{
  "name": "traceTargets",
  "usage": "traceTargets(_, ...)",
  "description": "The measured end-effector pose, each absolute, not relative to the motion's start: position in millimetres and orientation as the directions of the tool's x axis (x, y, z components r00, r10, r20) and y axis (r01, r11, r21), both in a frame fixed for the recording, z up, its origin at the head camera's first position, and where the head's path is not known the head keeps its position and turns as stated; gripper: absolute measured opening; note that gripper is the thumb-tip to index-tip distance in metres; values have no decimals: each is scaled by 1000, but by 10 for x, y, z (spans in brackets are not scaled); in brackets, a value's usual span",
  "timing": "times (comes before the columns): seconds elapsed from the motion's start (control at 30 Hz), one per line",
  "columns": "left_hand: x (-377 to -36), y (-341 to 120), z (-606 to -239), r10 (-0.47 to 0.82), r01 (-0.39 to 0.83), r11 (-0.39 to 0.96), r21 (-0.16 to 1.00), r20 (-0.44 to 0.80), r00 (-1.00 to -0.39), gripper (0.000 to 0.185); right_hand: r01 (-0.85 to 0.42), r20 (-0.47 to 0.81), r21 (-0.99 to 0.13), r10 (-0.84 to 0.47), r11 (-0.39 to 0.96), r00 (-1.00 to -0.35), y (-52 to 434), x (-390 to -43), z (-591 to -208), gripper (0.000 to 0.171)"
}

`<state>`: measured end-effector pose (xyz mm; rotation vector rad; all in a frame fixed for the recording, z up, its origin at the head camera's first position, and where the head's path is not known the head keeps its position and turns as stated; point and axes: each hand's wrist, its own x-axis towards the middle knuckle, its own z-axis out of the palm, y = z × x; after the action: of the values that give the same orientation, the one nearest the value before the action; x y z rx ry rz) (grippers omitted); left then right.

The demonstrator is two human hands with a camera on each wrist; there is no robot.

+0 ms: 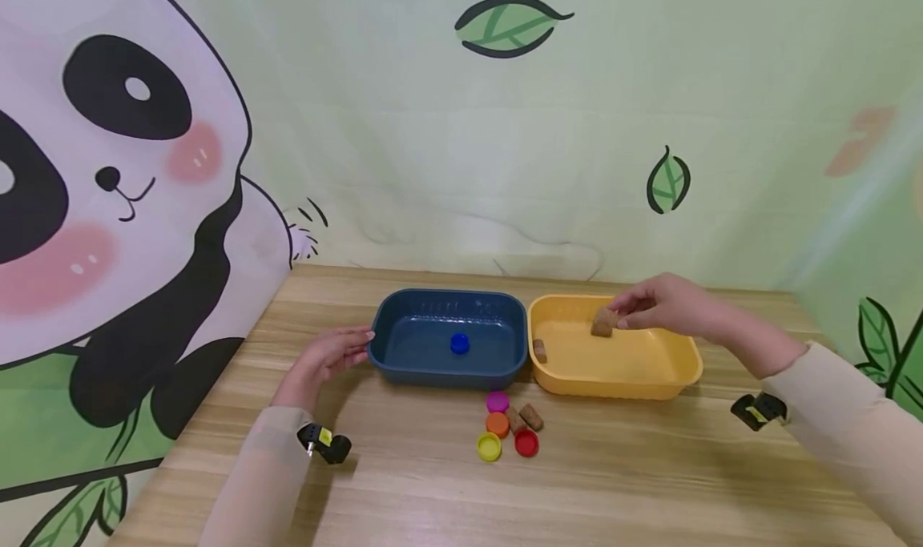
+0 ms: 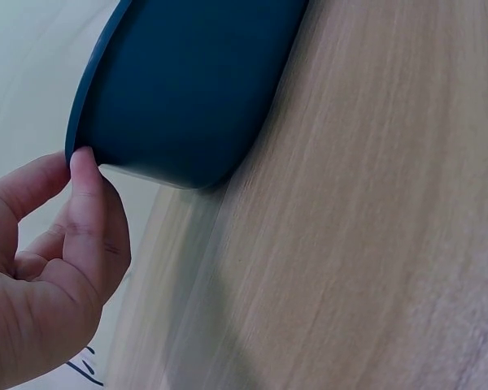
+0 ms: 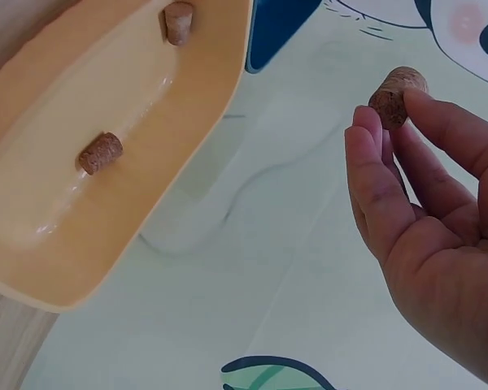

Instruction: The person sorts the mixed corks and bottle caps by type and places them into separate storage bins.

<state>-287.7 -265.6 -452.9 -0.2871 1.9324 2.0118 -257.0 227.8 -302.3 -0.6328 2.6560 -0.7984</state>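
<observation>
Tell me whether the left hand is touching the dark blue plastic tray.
Touching. The left wrist view shows the left hand with a fingertip pressed against the rim of the dark blue plastic tray.

Bare bench (image 1: 649,467) in front on both sides. Centre front blocked by a cluster of caps (image 1: 505,433) and corks. Blue tray (image 1: 447,375) and yellow tray (image 1: 613,383) sit side by side, hardly any gap; backdrop just behind.
</observation>
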Motion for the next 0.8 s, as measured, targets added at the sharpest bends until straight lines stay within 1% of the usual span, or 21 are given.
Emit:
traceTargets(0.2, -2869, -2646, -4546, 99, -382, -20, 924, -378, -921, 54, -281, -174, -579, -453, 765, -874, 2291, -2658, -2966, 36)
traceTargets(0.43, -2875, -2651, -4559, 101, -379, -34, 925, -374, -922, 53, -278, -199, -607, -482, 744, -853, 2290, -2763, -2893, 37)
traceTargets(0.6, -2877, -2660, -4563, 106, -375, -33, 926, -370, -923, 51, -284, -204, -599, -485, 749, -851, 2274, -2841, -2853, 36)
traceTargets(0.8, -2870, -2659, -4544, 98, -383, -31, 923, -378, -920, 54, -287, -220, -587, -490, 757, -843, 2255, -2939, -2825, 37)
